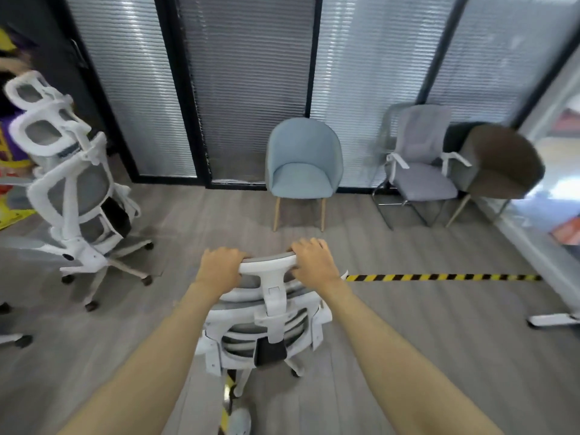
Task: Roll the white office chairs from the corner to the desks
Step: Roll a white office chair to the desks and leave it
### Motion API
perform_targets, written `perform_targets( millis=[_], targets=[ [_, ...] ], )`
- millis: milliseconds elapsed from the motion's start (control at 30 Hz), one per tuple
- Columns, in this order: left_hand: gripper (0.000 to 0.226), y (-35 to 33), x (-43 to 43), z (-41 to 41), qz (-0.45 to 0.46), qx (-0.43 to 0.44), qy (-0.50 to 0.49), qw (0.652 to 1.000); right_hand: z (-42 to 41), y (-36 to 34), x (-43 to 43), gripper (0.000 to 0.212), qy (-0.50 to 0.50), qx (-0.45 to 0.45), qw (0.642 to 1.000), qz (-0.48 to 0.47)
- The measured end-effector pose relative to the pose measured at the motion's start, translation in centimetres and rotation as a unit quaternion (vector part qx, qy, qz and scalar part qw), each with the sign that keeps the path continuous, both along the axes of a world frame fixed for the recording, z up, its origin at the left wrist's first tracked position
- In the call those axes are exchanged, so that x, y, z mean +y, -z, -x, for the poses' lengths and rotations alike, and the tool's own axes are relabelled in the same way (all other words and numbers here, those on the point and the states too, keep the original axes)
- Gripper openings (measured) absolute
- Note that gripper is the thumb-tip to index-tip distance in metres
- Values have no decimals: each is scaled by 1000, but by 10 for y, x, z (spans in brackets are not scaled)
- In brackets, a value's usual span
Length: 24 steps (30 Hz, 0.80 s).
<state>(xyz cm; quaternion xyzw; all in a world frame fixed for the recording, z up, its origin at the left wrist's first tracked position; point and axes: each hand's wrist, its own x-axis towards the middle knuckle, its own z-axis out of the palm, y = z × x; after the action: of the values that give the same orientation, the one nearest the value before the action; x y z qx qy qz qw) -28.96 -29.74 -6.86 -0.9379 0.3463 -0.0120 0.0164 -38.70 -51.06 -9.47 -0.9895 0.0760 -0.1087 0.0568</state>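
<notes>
Floor: grey wood-look planks cover the whole room.
Landmark: a blue chair with a rounded back and pale wooden legs stands on the floor against the far wall, facing the camera.
Wall: behind the blue chair, glass panels in black frames with closed grey blinds.
Tape: a yellow-and-black striped tape lies flat on the floor, in front of the blue chair and off to its right. A second strip runs toward the camera.
Task chair: a white office chair with grey mesh stands in front of the blue chair, nearer the camera. It is seen from behind and above, its base over the second strip.
Left grip: the left grip holds the left end of this chair's headrest, fingers curled over the top edge.
Right grip: the right grip holds the right end the same way.
Other white chairs: more white chairs stand bunched and tilted to the left of the blue chair, headrests one above another. I cannot tell how many.
Grey chair: a grey chair with white armrests and a thin dark frame stands right of the blue chair, at the same wall.
Brown chair: a brown chair stands just beside the grey one, farther from the blue chair.
Writing: a yellow and purple shape far left of the blue chair is too blurred to read.
</notes>
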Motion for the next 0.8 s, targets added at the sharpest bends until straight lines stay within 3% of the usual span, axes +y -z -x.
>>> perform_targets(
  millis=[133,367,800],
  targets=[
    [44,0,-52,52,-7,-7,16,1000,73,4,-42,33,65,-38,997,-1],
    [48,-1,-150,119,-7,22,104,994,176,1,-117,32,149,-17,988,-38],
    [45,1,-351,191,37,19,273,961,299,11,-259,28,321,-97,942,-8]
  ],
)
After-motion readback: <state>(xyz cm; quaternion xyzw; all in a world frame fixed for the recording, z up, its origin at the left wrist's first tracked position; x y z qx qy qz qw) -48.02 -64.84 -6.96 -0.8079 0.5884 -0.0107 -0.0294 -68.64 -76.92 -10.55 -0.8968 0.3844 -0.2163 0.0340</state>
